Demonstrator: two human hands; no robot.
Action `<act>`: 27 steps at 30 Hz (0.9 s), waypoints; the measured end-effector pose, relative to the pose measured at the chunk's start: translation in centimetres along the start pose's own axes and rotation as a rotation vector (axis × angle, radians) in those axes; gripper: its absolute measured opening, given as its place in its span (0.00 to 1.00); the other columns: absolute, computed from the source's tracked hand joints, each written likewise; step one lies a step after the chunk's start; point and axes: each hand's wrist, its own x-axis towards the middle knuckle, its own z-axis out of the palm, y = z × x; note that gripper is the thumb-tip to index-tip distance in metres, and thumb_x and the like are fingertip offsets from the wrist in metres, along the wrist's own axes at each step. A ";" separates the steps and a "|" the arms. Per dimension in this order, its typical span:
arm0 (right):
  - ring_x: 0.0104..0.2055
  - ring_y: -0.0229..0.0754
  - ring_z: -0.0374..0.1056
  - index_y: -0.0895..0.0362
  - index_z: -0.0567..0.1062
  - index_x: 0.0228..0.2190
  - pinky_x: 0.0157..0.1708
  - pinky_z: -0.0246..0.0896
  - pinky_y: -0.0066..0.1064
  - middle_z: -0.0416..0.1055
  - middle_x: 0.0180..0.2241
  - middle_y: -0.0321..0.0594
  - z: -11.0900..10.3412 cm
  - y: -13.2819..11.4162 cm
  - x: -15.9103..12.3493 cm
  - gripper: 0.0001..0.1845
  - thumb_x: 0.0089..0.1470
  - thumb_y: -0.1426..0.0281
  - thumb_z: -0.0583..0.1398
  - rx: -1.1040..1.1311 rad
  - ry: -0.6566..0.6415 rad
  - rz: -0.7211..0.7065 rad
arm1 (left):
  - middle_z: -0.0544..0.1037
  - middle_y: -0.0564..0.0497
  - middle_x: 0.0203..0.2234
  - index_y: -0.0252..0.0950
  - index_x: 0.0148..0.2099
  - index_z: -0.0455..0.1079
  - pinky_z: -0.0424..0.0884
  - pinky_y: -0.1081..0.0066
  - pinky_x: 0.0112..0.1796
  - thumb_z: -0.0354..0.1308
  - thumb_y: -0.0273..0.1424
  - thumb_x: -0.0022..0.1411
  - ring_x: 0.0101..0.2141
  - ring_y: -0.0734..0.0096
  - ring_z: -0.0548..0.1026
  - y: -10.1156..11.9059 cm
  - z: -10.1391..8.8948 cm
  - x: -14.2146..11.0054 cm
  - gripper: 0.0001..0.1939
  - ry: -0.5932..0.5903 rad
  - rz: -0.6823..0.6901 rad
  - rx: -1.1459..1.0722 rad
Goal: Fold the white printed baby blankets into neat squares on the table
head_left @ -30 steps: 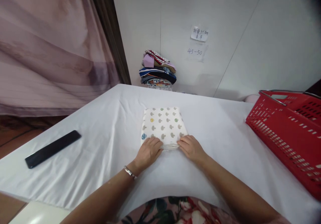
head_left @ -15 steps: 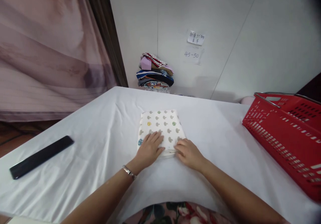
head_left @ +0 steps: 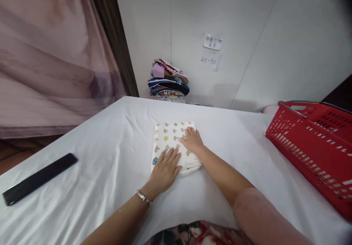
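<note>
A folded white cloth (head_left: pixel 170 142) printed with grey, yellow, green and blue mushrooms lies flat on the white-covered table (head_left: pixel 110 186) in front of me. Its layers show along the near right edge. My left hand (head_left: pixel 166 168) rests palm down on the near left part of the cloth, fingers stretched out. On the right side, toward the far edge, my right hand (head_left: pixel 192 139) lies flat with its fingers spread. Neither hand grips the fabric.
A red perforated basket (head_left: pixel 310 146) with metal handles stands at the right. On the left lies a long black bar-shaped object (head_left: pixel 40 179). Behind the table, a pile of folded textiles (head_left: pixel 169 80) rises by the wall, and a pink curtain (head_left: pixel 55 62) hangs at the left.
My right hand has moved from the cloth's near right corner up to its far right part and flattened there. My left hand stays in about the same place, its fingers more stretched.
</note>
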 end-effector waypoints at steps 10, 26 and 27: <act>0.67 0.48 0.34 0.63 0.52 0.62 0.62 0.29 0.44 0.42 0.65 0.48 1.4 1.3 0.1 0.39 0.59 0.49 0.41 -0.086 -0.011 0.009 | 0.60 0.44 0.61 0.38 0.57 0.64 0.50 0.50 0.59 0.46 0.39 0.65 0.62 0.57 0.52 -3.6 -2.5 4.4 0.21 -0.042 -0.266 -0.150; 0.67 0.48 0.31 0.62 0.50 0.62 0.61 0.29 0.45 0.38 0.66 0.48 0.0 1.0 3.8 0.38 0.59 0.51 0.42 -0.059 -0.023 0.012 | 0.55 0.41 0.62 0.34 0.60 0.58 0.60 0.51 0.55 0.48 0.38 0.64 0.63 0.53 0.48 -5.2 1.2 4.8 0.24 -0.021 -0.456 -0.172; 0.67 0.48 0.31 0.63 0.50 0.62 0.61 0.30 0.46 0.38 0.66 0.48 0.1 1.4 4.1 0.38 0.59 0.51 0.41 -0.052 -0.056 0.043 | 0.56 0.42 0.62 0.35 0.60 0.58 0.60 0.51 0.55 0.48 0.38 0.64 0.63 0.53 0.48 -5.2 1.2 4.7 0.24 -0.020 -0.452 -0.174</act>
